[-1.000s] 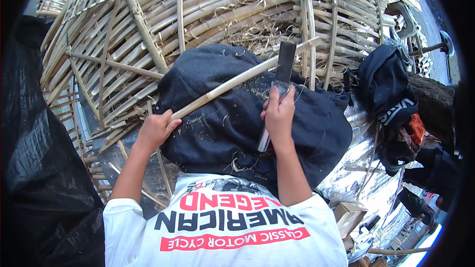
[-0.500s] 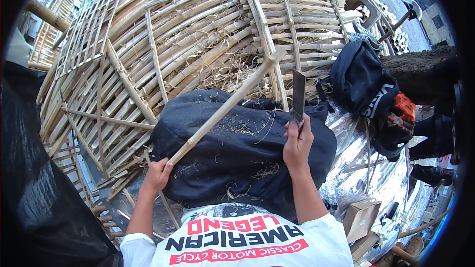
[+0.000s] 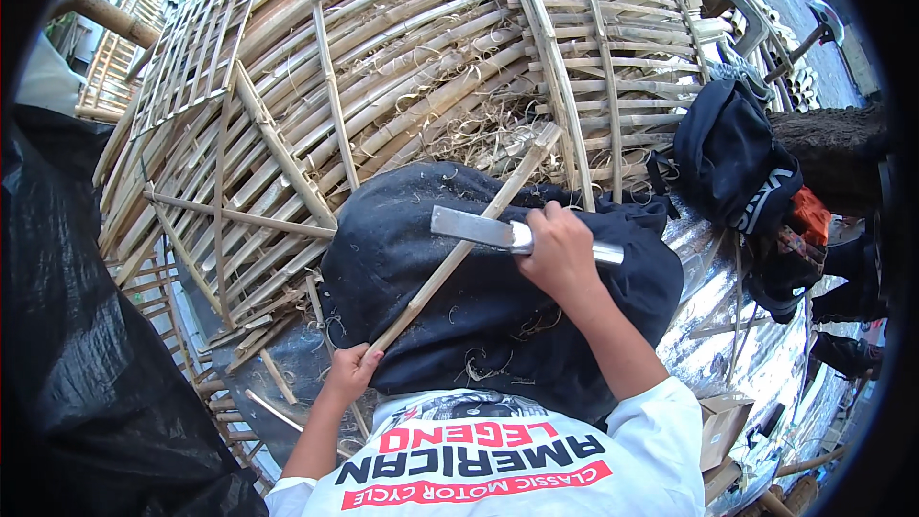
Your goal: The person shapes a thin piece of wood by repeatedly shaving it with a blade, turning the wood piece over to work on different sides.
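Observation:
My left hand [image 3: 352, 370] is closed around the near end of a long split bamboo strip [image 3: 421, 297]. The strip slants away to the upper right, over the black cloth [image 3: 507, 330] that covers my lap. In my right hand [image 3: 557, 247] is a knife [image 3: 464, 226] with a broad flat blade and a shiny metal handle. Its blade points left and crosses above the middle of the strip; whether it touches the bamboo I cannot tell. Thin curled shavings lie scattered on the cloth.
Beyond my lap spreads a large stack of split bamboo [image 3: 421, 67] with loose shavings on it. A black sheet [image 3: 57, 316] hangs at left. To the right are a dark backpack [image 3: 728, 153], silvery sheeting [image 3: 704, 325] and a cardboard box [image 3: 723, 429].
My right hand has moved up and inward, and the knife has swung from upright to pointing left across the strip. My left hand keeps hold of the bamboo. The whole view has shifted slightly.

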`<state>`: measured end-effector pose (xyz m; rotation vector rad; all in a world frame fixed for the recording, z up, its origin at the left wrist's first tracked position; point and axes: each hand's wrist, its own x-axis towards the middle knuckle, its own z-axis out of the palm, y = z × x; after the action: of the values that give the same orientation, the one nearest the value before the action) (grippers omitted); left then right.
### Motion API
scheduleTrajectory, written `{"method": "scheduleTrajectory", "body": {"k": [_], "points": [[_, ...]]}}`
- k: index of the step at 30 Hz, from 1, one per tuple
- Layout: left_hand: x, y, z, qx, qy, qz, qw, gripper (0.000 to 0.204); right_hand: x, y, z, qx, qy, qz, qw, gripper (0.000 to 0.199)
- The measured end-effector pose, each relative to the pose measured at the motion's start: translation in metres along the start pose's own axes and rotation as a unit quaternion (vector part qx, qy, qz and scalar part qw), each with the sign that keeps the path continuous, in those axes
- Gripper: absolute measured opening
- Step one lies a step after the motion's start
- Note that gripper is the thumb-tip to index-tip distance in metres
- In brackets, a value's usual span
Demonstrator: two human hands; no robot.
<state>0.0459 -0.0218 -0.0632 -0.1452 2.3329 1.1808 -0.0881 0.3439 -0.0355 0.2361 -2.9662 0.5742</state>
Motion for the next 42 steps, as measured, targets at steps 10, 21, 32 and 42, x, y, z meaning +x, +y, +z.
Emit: {"method": "scheduleTrajectory", "body": {"k": [10, 21, 32, 42], "points": [[0.009, 0.006, 0.008, 0.012, 0.027, 0.04, 0.999, 0.046, 0.054, 0.062, -0.008, -0.084, 0.034, 0.073, 0.993, 0.025], [0.017, -0.002, 0.009, 0.061, 0.008, 0.076, 0.995, 0.048, 0.026, 0.025, 0.007, 0.0, 0.061, -0.046, 0.997, 0.025], [0.019, 0.002, 0.008, 0.059, 0.007, 0.074, 0.995, 0.052, 0.047, 0.07, -0.021, -0.129, 0.062, 0.001, 0.99, 0.019], [0.022, 0.013, 0.006, 0.076, 0.019, 0.066, 0.995, 0.053, 0.059, 0.098, -0.042, -0.14, 0.051, 0.059, 0.987, 0.021]]}}
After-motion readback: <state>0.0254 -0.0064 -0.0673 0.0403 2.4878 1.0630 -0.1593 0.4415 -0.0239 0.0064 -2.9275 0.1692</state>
